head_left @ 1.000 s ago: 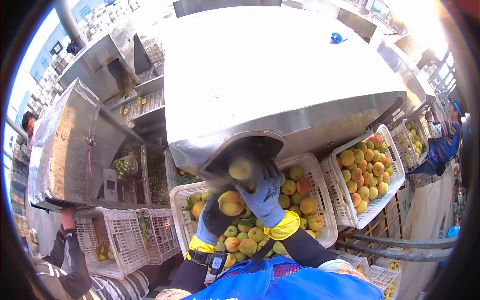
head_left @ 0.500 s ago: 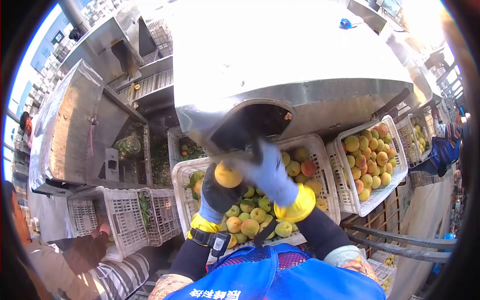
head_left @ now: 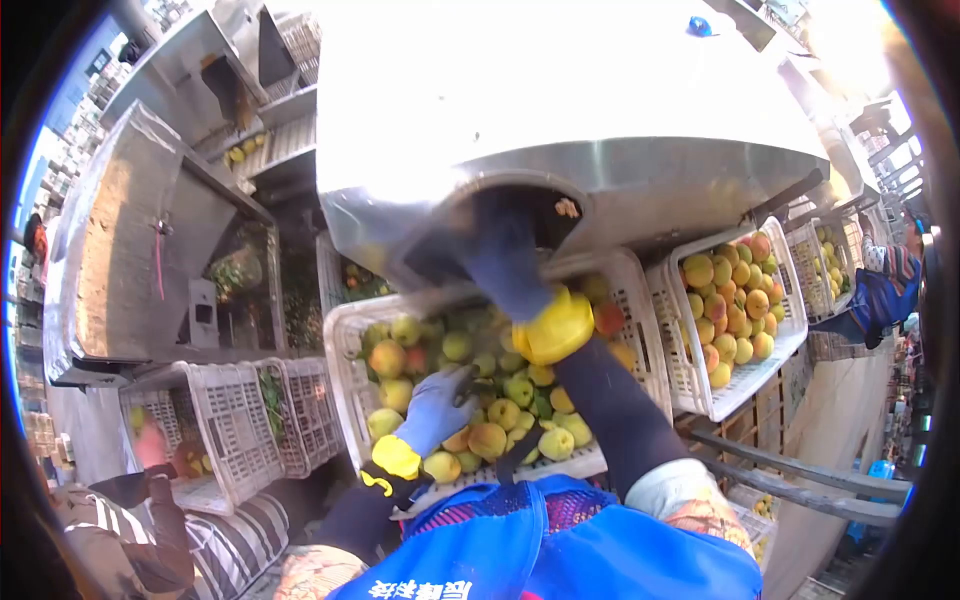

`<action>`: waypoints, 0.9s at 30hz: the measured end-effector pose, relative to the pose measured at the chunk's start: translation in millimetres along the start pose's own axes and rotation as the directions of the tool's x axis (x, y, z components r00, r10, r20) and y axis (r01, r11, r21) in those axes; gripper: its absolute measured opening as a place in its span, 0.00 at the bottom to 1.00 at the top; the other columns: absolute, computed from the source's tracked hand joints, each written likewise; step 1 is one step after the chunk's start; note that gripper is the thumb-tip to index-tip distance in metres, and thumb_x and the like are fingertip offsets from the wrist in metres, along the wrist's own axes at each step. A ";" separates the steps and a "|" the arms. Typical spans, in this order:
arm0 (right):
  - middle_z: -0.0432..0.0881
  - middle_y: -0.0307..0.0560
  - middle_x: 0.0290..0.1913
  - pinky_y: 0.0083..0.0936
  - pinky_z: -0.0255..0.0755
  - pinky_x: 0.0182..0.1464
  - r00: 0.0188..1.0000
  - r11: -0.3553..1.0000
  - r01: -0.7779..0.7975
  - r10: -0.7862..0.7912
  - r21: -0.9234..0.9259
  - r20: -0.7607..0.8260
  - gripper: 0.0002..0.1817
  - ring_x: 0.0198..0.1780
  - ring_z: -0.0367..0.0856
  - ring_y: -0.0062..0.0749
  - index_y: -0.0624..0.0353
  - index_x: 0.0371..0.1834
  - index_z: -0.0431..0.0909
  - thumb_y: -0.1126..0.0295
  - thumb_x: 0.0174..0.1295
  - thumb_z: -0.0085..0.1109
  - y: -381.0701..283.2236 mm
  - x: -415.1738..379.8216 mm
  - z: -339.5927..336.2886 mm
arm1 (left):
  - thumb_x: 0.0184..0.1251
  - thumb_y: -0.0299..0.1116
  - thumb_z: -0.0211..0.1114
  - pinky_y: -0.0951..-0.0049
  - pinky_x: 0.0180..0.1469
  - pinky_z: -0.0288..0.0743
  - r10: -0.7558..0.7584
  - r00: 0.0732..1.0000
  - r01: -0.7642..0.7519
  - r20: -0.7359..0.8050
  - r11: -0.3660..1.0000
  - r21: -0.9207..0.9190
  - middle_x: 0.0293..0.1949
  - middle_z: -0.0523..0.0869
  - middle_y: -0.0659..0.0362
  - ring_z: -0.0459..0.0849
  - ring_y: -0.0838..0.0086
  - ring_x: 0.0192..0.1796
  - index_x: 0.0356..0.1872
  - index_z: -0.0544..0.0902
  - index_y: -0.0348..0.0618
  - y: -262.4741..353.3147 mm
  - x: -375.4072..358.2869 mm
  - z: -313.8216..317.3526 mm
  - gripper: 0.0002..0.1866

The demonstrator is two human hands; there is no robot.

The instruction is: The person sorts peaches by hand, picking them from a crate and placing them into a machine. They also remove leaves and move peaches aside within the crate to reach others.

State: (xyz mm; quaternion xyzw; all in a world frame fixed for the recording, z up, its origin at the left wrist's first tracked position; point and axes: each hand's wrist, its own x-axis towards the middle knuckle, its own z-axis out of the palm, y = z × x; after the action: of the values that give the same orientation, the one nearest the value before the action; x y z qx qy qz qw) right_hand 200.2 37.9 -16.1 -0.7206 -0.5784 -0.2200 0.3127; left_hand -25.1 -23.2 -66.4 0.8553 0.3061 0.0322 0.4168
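Note:
My right hand (head_left: 503, 262), in a blue glove with a yellow cuff, reaches up into the dark chute opening (head_left: 545, 215) of a big steel machine (head_left: 560, 110). Its fingers are lost in the shade there. Lower down, my left hand (head_left: 436, 408), gloved the same way, lies back-up on yellow-green peaches (head_left: 505, 412). Its fingers are stretched out and I see no fruit in them. The peaches fill a white plastic crate (head_left: 340, 340) under the chute.
A second white crate (head_left: 690, 392) of riper peaches stands to the right. Nearly empty crates (head_left: 235, 420) sit at the left, where a co-worker's hand (head_left: 150, 445) reaches in. Another person (head_left: 880, 290) works at the far right. Steel hoppers (head_left: 130, 230) rise on the left.
My left hand has dropped from holding a peach near the chute down onto the fruit in the crate. My right hand has pushed further up into the chute opening.

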 end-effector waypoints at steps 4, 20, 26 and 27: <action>0.75 0.65 0.62 0.51 0.73 0.60 0.976 0.984 -0.017 -0.022 0.175 0.217 0.32 0.60 0.77 0.58 0.61 0.67 0.74 0.58 0.62 0.67 9.6 19.6 -40.8 | 0.63 0.40 0.65 0.45 0.67 0.68 0.112 0.808 -0.347 0.579 0.884 0.313 0.71 0.73 0.51 0.76 0.52 0.69 0.73 0.72 0.49 -0.3 -7.6 21.4 0.34; 0.76 0.56 0.67 0.49 0.69 0.61 0.779 0.927 -0.281 0.069 0.249 0.623 0.44 0.63 0.76 0.54 0.51 0.73 0.68 0.50 0.53 0.74 44.6 -151.3 -28.7 | 0.62 0.38 0.74 0.53 0.69 0.74 -0.260 0.938 0.283 0.230 0.191 -0.940 0.60 0.81 0.55 0.79 0.59 0.65 0.67 0.74 0.46 5.1 -4.0 2.2 0.32; 0.76 0.58 0.70 0.47 0.69 0.67 0.852 0.476 -0.508 0.155 0.718 0.501 0.44 0.68 0.74 0.57 0.54 0.75 0.71 0.55 0.53 0.78 -18.1 -87.4 -96.8 | 0.62 0.56 0.68 0.47 0.71 0.69 -0.145 0.989 -0.037 0.038 -0.482 -0.875 0.64 0.79 0.52 0.76 0.56 0.68 0.67 0.75 0.47 26.0 18.7 -10.9 0.36; 0.76 0.58 0.69 0.47 0.69 0.68 0.836 0.378 -0.544 0.160 0.750 0.525 0.45 0.68 0.75 0.58 0.55 0.75 0.70 0.56 0.52 0.78 -20.3 -85.5 -98.6 | 0.61 0.59 0.67 0.48 0.71 0.69 -0.133 0.991 -0.062 0.003 -0.484 -0.873 0.64 0.79 0.52 0.76 0.56 0.68 0.66 0.75 0.47 30.5 20.2 -15.5 0.37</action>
State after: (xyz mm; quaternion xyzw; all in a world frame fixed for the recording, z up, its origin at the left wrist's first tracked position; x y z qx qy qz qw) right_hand 164.9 -88.4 -0.4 -0.5890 -0.4823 0.3217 0.5630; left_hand 1.6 -15.5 -37.9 0.0606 0.1803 0.3133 0.9304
